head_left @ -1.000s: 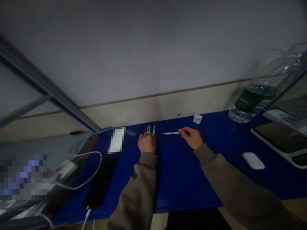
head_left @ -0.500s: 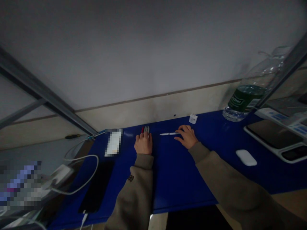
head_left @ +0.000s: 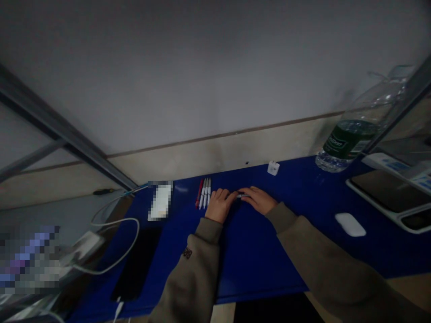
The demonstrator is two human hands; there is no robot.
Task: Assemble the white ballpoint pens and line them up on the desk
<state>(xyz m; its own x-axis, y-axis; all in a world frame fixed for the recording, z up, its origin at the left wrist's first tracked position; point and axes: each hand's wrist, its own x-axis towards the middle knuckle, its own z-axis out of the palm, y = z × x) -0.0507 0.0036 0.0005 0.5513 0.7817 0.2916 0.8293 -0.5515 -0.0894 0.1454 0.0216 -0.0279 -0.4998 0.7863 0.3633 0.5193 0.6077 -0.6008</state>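
Note:
Between my two hands, close to the blue tabletop [head_left: 249, 255], lies a white-and-grey pen [head_left: 241, 195], mostly covered by fingers. My left hand [head_left: 220, 204] has its fingers closed on the left end of that pen. On the other end, my right hand [head_left: 258, 200] pinches it with thumb and fingers. Just left of my left hand, a red pen [head_left: 199, 193] and several white-and-grey pens [head_left: 205, 194] lie side by side in a row, pointing toward the wall.
A white charger plug [head_left: 273, 168] sits near the wall. To the right are a large water bottle [head_left: 348, 143], a white case [head_left: 350, 224] and a flat scale-like device [head_left: 387, 193]. On the left lie a black phone [head_left: 136, 264] and a white cable [head_left: 137, 229].
My left hand has come off the row of pens and moved right onto the single pen. My right hand has shifted slightly down and closed more around that pen.

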